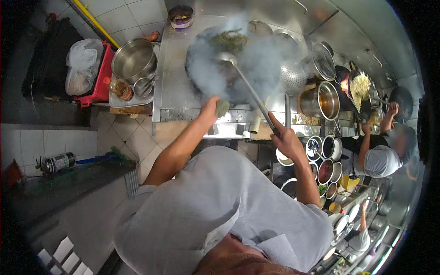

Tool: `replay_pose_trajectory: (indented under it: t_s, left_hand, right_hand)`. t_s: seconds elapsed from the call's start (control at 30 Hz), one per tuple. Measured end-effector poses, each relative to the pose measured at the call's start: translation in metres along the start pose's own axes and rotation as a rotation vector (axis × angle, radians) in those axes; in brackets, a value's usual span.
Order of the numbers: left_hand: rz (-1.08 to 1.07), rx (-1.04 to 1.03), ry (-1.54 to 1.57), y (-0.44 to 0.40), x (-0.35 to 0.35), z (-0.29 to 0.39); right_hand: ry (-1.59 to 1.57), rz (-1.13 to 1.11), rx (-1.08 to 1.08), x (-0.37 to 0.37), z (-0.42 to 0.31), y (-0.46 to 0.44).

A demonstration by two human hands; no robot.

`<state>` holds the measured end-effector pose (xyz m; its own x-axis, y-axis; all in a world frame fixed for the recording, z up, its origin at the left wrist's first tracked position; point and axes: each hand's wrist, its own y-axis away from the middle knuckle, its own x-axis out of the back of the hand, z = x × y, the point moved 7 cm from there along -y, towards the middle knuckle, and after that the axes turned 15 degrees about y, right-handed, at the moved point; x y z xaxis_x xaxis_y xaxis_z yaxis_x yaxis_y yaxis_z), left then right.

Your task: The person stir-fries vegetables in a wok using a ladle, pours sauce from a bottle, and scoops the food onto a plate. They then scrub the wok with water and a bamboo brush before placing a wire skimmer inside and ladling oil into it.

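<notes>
Thick smoke rises from a dark wok [191, 68] on the steel stove in front of me. Dark green stringy vegetables [230, 41] are at its far side, partly veiled by the smoke. My right hand [288, 141] is closed round the handle of a long metal ladle [250, 86], whose bowl is over the wok. At the wok's near edge, my left hand [210, 110] grips a folded green cloth [222, 108]; whatever lies under the cloth is hidden.
A perforated strainer [293, 79] and a pot of amber liquid [327, 100] stand right of the wok. Several sauce pots [325, 170] sit nearer me. A co-worker [380, 158] tosses food over flames at far right. Left are a large steel pot [134, 59] and a red crate [104, 68].
</notes>
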<state>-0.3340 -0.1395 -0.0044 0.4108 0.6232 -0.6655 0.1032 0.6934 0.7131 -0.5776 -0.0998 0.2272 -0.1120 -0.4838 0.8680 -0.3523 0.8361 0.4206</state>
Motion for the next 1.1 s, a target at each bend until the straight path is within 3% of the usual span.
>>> replay_pose_trajectory:
  t_s: [0.03,0.17,0.23,0.3,0.33,0.37,0.4,0.43,0.53,0.67,0.77,0.87,0.9,0.97,1.1]
  left_hand:
    - [-0.044,0.032,0.005,-0.029,0.006,0.007]
    - [0.065,0.065,-0.068,0.015,-0.034,0.019]
    - [0.039,0.079,-0.033,0.006,-0.033,0.016]
    - [-0.001,0.005,-0.059,-0.042,0.015,-0.014]
    - [-0.057,-0.086,-0.084,-0.057,0.022,-0.017]
    - [0.089,-0.062,-0.186,-0.017,0.015,-0.030]
    - [0.031,-0.044,-0.253,-0.011,0.028,-0.044]
    - [0.046,-0.053,-0.157,-0.012,0.045,-0.053]
    - [0.098,-0.097,-0.083,0.012,0.007,-0.016]
    - [-0.119,0.054,-0.034,-0.065,-0.015,0.027]
    - [0.026,0.054,-0.075,-0.066,-0.013,0.033]
    - [0.029,0.073,-0.109,-0.062,-0.015,0.032]
    - [0.066,0.069,-0.107,-0.062,-0.014,0.032]
    - [0.100,0.060,-0.102,-0.058,-0.018,0.035]
    - [0.107,0.122,-0.088,-0.045,-0.023,0.033]
  right_hand:
    - [-0.041,-0.023,0.015,0.001,0.001,0.005]
    - [-0.046,-0.069,0.117,0.018,0.007,0.012]
    - [0.176,-0.077,0.066,0.015,0.008,-0.010]
    - [0.319,0.189,0.097,-0.019,0.028,-0.052]
    - [0.356,0.195,0.055,-0.020,0.026,-0.055]
    - [0.399,0.203,0.010,-0.017,0.022,-0.058]
    - [0.353,0.233,0.018,-0.005,0.017,-0.046]
    - [0.349,0.230,0.019,-0.001,0.017,-0.034]
    - [-0.112,0.220,0.015,0.007,0.029,-0.012]
    - [-0.544,0.145,-0.170,-0.014,0.026,-0.021]
    - [-0.747,0.225,-0.174,-0.050,0.032,-0.072]
    - [-0.631,0.360,-0.144,-0.106,0.050,-0.136]
    - [-0.811,0.221,-0.211,-0.092,0.022,-0.120]
    - [-1.174,0.009,-0.146,-0.074,0.006,-0.106]
    - [-1.138,0.051,-0.080,-0.082,0.016,-0.124]
